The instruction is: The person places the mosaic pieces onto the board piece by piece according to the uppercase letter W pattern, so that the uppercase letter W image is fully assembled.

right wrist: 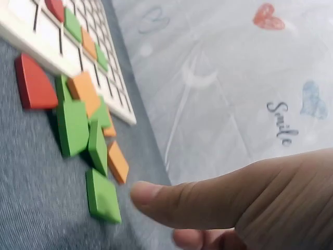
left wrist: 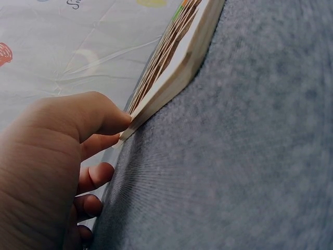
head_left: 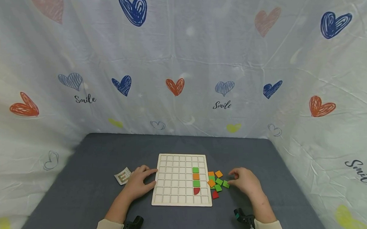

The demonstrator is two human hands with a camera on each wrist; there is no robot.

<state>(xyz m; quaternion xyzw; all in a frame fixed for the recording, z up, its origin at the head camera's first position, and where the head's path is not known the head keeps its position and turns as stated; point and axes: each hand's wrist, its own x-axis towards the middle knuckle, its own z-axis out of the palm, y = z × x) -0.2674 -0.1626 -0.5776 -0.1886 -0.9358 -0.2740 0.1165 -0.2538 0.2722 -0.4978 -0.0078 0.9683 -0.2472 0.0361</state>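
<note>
A pale wooden grid board point(head_left: 173, 182) lies on the table. In one column near its right side sit a green tile point(head_left: 195, 170), an orange tile point(head_left: 196, 176), another green tile point(head_left: 196, 183) and a red rounded piece point(head_left: 196, 191). My left hand point(head_left: 138, 183) touches the board's left edge with thumb and forefinger tips, fingers loosely spread. Beside the loose tiles hovers my right hand point(head_left: 246, 181), its thumb point(right wrist: 148, 195) near the outermost green tile point(right wrist: 102, 197). Nothing shows in its grasp; its other fingers are mostly hidden behind the thumb in the right wrist view.
Loose green and orange tiles point(head_left: 219, 181) lie in an overlapping pile against the board's right edge, with a red rounded piece point(head_left: 215, 195) at the near end. A small printed pattern card point(head_left: 123, 176) lies by the left hand. A heart-printed curtain point(head_left: 181, 60) stands behind the grey table point(head_left: 106, 154).
</note>
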